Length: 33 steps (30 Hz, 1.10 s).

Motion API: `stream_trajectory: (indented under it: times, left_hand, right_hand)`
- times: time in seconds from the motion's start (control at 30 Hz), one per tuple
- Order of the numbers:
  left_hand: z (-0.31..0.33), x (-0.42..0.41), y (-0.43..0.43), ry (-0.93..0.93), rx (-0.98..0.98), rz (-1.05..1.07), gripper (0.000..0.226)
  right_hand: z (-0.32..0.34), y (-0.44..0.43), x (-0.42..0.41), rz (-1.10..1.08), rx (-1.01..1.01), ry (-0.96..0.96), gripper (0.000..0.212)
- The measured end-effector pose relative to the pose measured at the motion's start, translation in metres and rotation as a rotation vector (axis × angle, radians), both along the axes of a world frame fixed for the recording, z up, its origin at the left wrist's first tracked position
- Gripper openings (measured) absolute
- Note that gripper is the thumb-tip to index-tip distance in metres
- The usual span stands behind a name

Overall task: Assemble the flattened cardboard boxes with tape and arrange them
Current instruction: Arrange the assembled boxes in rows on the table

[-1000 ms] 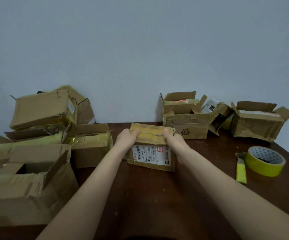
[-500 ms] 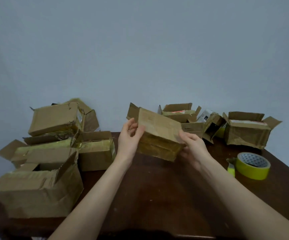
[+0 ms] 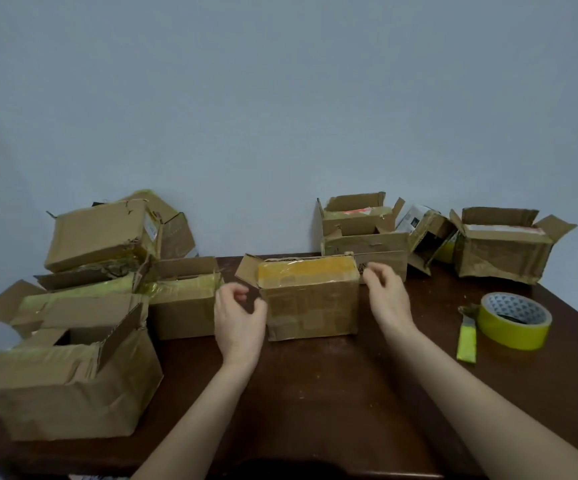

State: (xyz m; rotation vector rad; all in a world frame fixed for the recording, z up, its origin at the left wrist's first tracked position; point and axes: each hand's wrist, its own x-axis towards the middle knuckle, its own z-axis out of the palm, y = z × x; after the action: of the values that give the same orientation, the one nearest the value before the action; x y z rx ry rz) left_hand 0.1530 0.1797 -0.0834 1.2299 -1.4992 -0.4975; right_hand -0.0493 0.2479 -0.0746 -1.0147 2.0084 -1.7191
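half a second ago i held the box up. now the box [image 3: 310, 306] stands on the table [image 3: 315, 393] between my left hand [image 3: 239, 317] and right hand [image 3: 387, 299]. my fingers are loose, a bit curled, holding nothing. five more boxes [image 3: 66, 386] sit left of my fingers, four others [image 3: 502, 251] behind my right fingers, one tape roll [image 3: 512, 323] to the right.

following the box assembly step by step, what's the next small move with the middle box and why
Probably fold the left end flap of the middle box inward with the left hand. The box stands on the table, that flap sticks out open, and the left hand and right hand flank it holding nothing. The yellow tape roll lies to the right for sealing afterwards.
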Motion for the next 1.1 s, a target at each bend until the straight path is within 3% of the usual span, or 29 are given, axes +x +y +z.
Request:
stream_trajectory:
  times: [0.07, 0.1, 0.2, 0.23, 0.3, 0.4, 0.5, 0.67, 0.73, 0.83, 0.97, 1.1]
  left_hand:
    - [0.026, -0.004, 0.0, -0.172, -0.258, -0.073, 0.038]
    - [0.039, -0.008, -0.004, -0.283, -0.296, -0.158, 0.052]
    - [0.072, -0.017, -0.029, -0.627, -0.052, -0.395, 0.096]
    - [0.078, -0.017, -0.035, -0.728, 0.035, -0.448, 0.098]
    - [0.078, -0.015, -0.042, -0.831, 0.064, -0.5, 0.082]
    - [0.067, -0.011, -0.033, -0.732, -0.08, -0.513, 0.042]
    - [0.057, -0.007, -0.025, -0.729, -0.269, -0.545, 0.027]
    - [0.049, 0.007, -0.022, -0.767, -0.386, -0.625, 0.04]
    - [0.047, 0.012, -0.021, -0.774, -0.365, -0.641, 0.045]
    - [0.044, 0.014, -0.023, -0.769, -0.338, -0.643, 0.047]
    - [0.043, 0.013, -0.022, -0.711, -0.337, -0.629, 0.042]
    - [0.044, 0.011, -0.021, -0.724, -0.32, -0.614, 0.039]
  right_hand:
    - [0.015, -0.005, -0.007, -0.003, -0.052, 0.029, 0.037]
    - [0.022, -0.007, -0.008, 0.022, -0.063, 0.072, 0.038]
    - [0.038, -0.014, -0.007, 0.123, -0.001, 0.312, 0.038]
    - [0.041, -0.016, -0.007, 0.142, 0.051, 0.393, 0.038]
    - [0.048, -0.017, -0.009, 0.172, 0.159, 0.456, 0.037]
    - [0.058, -0.019, -0.015, 0.189, 0.258, 0.402, 0.044]
    - [0.067, -0.025, -0.018, 0.159, 0.354, 0.355, 0.05]
    - [0.078, -0.035, -0.004, 0.216, 0.725, 0.505, 0.075]
    - [0.075, -0.037, 0.002, 0.211, 0.798, 0.602, 0.065]
    - [0.075, -0.035, 0.006, 0.261, 0.774, 0.566, 0.038]
    - [0.082, -0.027, 0.005, 0.334, 0.591, 0.245, 0.036]
    - [0.083, -0.016, -0.012, 0.243, 0.457, 0.047, 0.014]
